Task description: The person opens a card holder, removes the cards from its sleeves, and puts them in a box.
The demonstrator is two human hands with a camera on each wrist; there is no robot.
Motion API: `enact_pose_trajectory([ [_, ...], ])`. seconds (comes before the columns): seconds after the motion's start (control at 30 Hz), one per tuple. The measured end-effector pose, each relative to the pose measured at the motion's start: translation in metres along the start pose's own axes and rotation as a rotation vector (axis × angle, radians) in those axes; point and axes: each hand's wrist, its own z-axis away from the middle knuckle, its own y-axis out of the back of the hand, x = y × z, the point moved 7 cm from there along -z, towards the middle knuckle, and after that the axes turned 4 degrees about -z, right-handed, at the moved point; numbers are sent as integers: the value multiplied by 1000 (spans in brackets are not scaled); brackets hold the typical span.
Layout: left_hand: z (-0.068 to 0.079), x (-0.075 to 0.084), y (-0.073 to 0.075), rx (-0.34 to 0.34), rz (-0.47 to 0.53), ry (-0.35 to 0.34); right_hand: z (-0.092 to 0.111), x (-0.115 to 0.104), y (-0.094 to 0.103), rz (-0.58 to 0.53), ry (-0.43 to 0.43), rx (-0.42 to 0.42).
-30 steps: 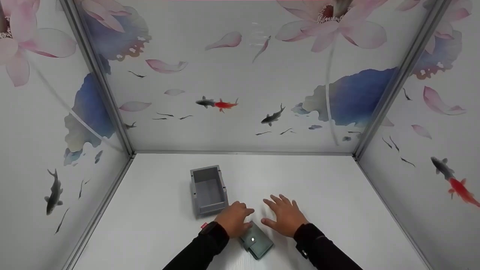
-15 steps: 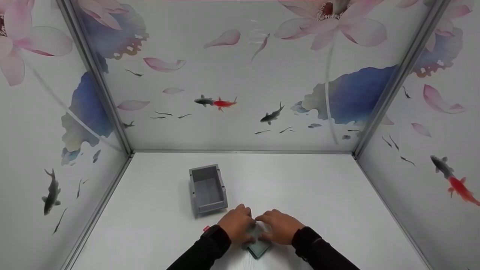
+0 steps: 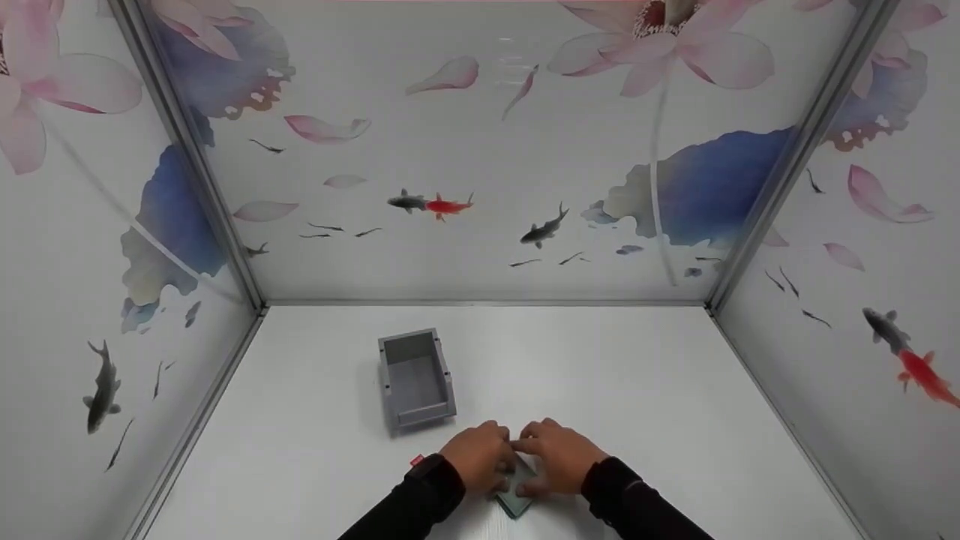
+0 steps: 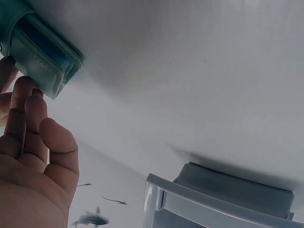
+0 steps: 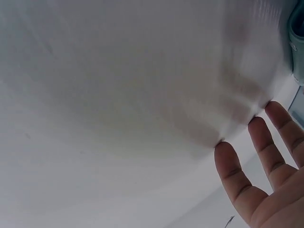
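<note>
A green wallet (image 3: 516,495) with a snap strap is low in the head view, between both hands and partly covered by them. My left hand (image 3: 477,454) grips its left side, thumb toward the near end. From the right, my right hand (image 3: 566,459) holds it with the thumb on its face and the index finger at its far end. The left wrist view shows the wallet's layered edge (image 4: 40,66) against the left fingers (image 4: 35,116). In the right wrist view three right fingers (image 5: 228,161) extend to the table, with a bit of the wallet (image 5: 298,57) at the frame's edge.
A grey open-topped bin (image 3: 418,382) stands on the white table (image 3: 600,367), beyond and left of the hands. White panels (image 3: 465,255) printed with flowers and fish enclose the table at the back and both sides, with metal rails (image 3: 187,154) at the corners.
My right hand, apart from the wallet with spread fingers a second ago, has moved left onto it. The wallet has since turned and shows a narrower face. The bin stays put.
</note>
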Motion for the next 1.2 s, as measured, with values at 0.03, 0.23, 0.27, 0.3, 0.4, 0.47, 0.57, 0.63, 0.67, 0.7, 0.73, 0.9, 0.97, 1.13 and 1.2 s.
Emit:
enact_pose_trajectory([
  [0.03, 0, 1, 0, 1, 6, -2, 0, -1, 0, -7, -3, 2],
  [0.23, -2, 6, -2, 19, 8, -13, 0, -3, 1, -28, -30, 14],
  [0.27, -2, 6, -2, 20, 13, -11, 0, -3, 1, -26, -35, 16],
  [0.3, -3, 6, -3, 21, 19, -5, 0, -2, 0, -25, -39, 19],
  [0.4, -4, 5, -7, 13, 51, 13, 0, -1, -1, -24, -49, 24],
  [0.47, -5, 4, -8, 2, 79, 23, -1, 0, -3, -27, -55, 27],
  [0.57, -6, 3, -8, -6, 101, 27, -1, 2, -5, -32, -61, 28],
  [0.63, -6, 4, -8, -9, 101, 26, -2, 3, -5, -31, -60, 34],
  [0.67, -7, 4, -7, -7, 94, 22, -2, 3, -5, -30, -59, 36],
  [0.7, -7, 5, -7, -5, 90, 19, -1, 4, -5, -27, -58, 38],
  [0.73, -7, 6, -6, -4, 85, 15, -1, 4, -5, -26, -57, 42],
  [0.9, -6, 8, -6, 15, 63, 8, 0, 1, -4, 6, -40, 59],
  [0.97, -5, 8, -6, 20, 49, 9, -1, -1, -4, 18, -35, 63],
  [1.13, -2, 9, -10, 9, 29, 1, -2, -1, -6, 18, -46, 54],
  [1.2, -1, 10, -11, -3, 27, -2, 0, -1, -5, 12, -49, 51],
])
